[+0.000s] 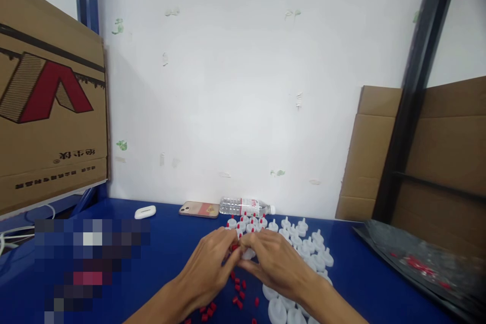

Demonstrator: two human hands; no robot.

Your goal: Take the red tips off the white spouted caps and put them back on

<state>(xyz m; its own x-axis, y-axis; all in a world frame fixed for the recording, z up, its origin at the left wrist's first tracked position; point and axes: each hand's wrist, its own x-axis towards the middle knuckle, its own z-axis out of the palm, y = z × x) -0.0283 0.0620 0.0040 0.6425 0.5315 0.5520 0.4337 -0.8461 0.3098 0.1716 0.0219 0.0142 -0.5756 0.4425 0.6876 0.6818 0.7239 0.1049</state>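
White cap (248,253): pinched in the fingertips of the right hand (279,263), just above the blue table (170,253), near its middle. Red plug (235,247): nipped by the left hand (210,268), touching the cap. Fingers of both hands closed tight, tips meeting. Loose red plugs (239,296): scattered below the wrists. Other white caps (304,243): clustered behind and right of the hands. Phone (199,209), water bottle (246,206): lying by the wall.
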